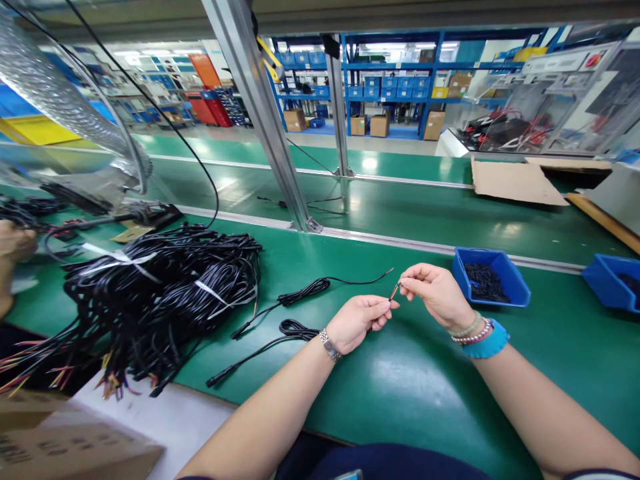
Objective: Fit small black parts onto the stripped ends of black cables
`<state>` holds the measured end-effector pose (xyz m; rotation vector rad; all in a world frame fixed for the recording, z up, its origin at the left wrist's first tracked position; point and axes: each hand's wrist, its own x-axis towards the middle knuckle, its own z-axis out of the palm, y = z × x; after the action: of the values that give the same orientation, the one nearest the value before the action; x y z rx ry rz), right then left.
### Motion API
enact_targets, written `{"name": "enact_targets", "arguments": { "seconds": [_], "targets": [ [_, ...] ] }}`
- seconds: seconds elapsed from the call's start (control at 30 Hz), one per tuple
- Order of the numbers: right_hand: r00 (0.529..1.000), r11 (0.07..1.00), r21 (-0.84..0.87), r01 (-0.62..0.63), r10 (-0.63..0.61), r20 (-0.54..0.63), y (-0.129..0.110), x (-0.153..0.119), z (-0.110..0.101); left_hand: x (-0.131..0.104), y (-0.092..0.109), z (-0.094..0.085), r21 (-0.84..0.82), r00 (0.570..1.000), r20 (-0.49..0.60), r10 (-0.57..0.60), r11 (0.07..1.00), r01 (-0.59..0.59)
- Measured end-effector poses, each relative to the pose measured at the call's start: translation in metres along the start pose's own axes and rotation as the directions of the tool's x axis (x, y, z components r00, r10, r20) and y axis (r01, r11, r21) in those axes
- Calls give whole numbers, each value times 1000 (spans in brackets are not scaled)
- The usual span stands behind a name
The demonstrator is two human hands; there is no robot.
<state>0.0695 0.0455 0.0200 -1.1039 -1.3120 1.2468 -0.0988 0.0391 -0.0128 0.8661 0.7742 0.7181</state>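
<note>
Near the middle of the green bench, my left hand (358,321) pinches the end of a black cable (296,328), where thin orange and black wires stick out. The cable's coil lies to the left of that hand. My right hand (436,291) is closed at the tips of those wires, up and to the right of my left fingers; a small dark piece shows at its fingertips. Behind my left hand lies another coiled black cable (305,291), its thin end reaching right. A blue bin (517,293) of small black parts stands just right of my right hand.
On the left lies a big heap of black cables (165,287) tied with white strips. A co-worker's hand (15,241) shows at the left edge. A second blue bin (607,287) stands far right. Metal posts (273,127) rise behind the bench, and flattened cardboard (515,181) lies behind right.
</note>
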Motion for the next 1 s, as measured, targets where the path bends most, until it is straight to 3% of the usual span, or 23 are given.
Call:
{"name": "enact_targets", "arguments": {
  "seconds": [0.4, 0.73, 1.0],
  "targets": [
    [999, 999, -25, 21, -21, 30, 9, -1, 11, 0, 2, 1, -52, 995, -85, 53, 997, -58],
    [985, 999, 41, 33, -25, -172, 0, -2, 11, 2, 1, -2, 37, 965, -213, 152, 988, -148],
    [984, 999, 14, 48, -45, -175, -3, -3, 13, 0, 1, 2, 65, 965, -204, 167, 985, -157]
  ]
}}
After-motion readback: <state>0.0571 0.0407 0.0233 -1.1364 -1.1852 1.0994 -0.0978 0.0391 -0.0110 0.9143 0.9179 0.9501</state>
